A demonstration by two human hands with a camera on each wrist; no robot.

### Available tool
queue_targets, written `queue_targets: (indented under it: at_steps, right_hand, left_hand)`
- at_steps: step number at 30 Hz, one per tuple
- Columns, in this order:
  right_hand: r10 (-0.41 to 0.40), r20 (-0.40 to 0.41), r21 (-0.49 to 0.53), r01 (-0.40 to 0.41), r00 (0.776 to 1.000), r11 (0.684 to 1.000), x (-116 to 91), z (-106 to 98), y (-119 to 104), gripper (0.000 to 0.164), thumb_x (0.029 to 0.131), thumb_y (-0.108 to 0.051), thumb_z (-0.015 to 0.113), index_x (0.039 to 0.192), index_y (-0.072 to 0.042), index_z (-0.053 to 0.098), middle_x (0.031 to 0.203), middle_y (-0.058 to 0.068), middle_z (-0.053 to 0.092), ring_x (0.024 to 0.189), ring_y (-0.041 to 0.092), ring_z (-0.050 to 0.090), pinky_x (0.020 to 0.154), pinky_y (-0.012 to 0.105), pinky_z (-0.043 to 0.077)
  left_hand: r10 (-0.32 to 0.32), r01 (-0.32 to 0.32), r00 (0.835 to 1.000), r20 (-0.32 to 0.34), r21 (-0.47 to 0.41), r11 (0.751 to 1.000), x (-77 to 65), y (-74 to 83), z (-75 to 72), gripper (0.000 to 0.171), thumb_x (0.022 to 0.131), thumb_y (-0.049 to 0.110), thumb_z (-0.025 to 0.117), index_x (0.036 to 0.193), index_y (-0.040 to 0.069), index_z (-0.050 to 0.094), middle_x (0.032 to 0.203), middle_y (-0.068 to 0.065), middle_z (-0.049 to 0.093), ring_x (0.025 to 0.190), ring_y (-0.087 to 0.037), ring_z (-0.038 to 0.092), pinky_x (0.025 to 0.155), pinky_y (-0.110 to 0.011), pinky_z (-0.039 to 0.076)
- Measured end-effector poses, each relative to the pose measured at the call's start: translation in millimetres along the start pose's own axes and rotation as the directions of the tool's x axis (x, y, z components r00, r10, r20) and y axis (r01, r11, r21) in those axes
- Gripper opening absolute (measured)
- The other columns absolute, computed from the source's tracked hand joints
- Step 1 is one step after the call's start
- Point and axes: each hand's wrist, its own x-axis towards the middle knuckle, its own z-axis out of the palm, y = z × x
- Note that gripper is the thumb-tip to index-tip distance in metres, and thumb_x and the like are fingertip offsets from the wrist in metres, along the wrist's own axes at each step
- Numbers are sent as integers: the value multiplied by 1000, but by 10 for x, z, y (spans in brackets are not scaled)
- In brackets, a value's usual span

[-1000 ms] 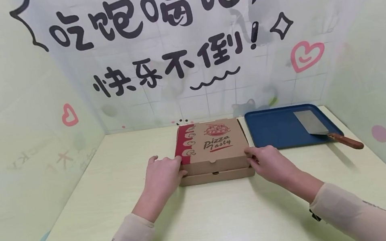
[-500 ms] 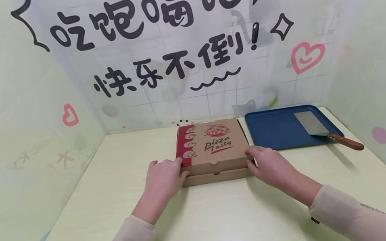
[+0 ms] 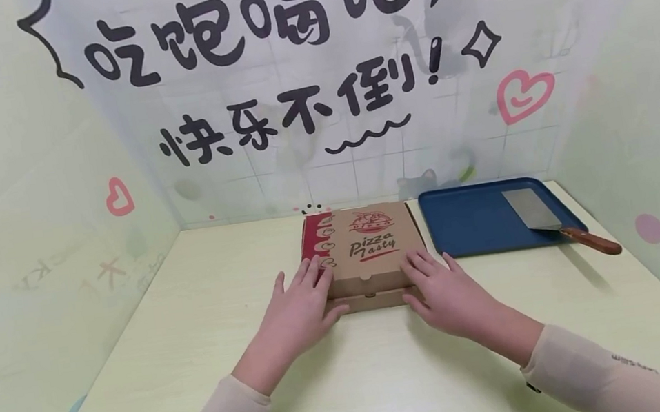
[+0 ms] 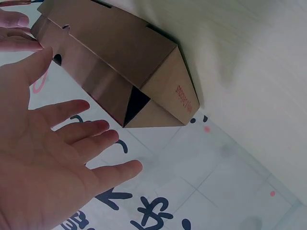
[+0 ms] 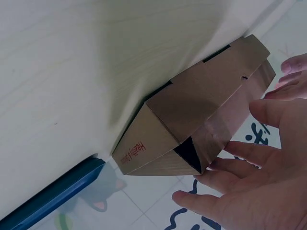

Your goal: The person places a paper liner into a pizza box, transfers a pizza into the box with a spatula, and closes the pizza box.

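Observation:
A brown cardboard pizza box point(image 3: 374, 231) with a red printed strip sits on the table in the head view. Its lid lies over the base, and a dark gap shows at each front corner in the wrist views. My left hand point(image 3: 296, 315) is spread at the box's front left corner, fingers overlapping the lid's edge. At the front right, my right hand point(image 3: 456, 295) mirrors it, thumb low by the front wall. Seen from the left wrist, the left palm point(image 4: 43, 158) is bare, fingers loosely extended; the right wrist view shows the right palm point(image 5: 268, 191) likewise.
Right of the box lies a blue tray point(image 3: 465, 230). A wide metal spatula point(image 3: 534, 210) rests on it, its wooden handle point(image 3: 593, 241) jutting past the tray's front right corner. A printed wall point(image 3: 327, 182) stands close behind the box.
Both hands have let go of the front corners of the lid. They have moved inward toward each other, with fingers straightened over the lid's front edge. The box has barely shifted.

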Motion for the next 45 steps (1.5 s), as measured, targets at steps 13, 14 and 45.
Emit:
queue_targets:
  at_steps: [13,14,45]
  right_hand:
    - [4,30,-1,-4,1000,1000,-10,57,22,61,107,-32,62,156,1,49,165,26,44,156,45,40,122,74,31]
    - [5,35,2,-5,999,1000,-12,63,24,61,107,-32,62,156,1,49,165,26,44,156,45,40,122,74,31]
    - [-20,105,-23,22,994,999,12,125,15,56,105,-26,65,150,5,54,159,31,50,150,47,48,116,77,37]
  left_hand:
    - [2,-1,998,68,-17,1000,-20,21,99,79,101,56,67,162,10,44,173,-18,35,161,-39,34,126,-75,24]
    - [1,0,997,71,-16,1000,-21,21,107,79,101,56,66,162,10,44,173,-18,35,161,-39,34,126,-75,24]
    - [37,-40,993,112,32,999,-16,46,208,76,101,53,69,160,10,48,169,-17,42,158,-39,41,124,-71,32]
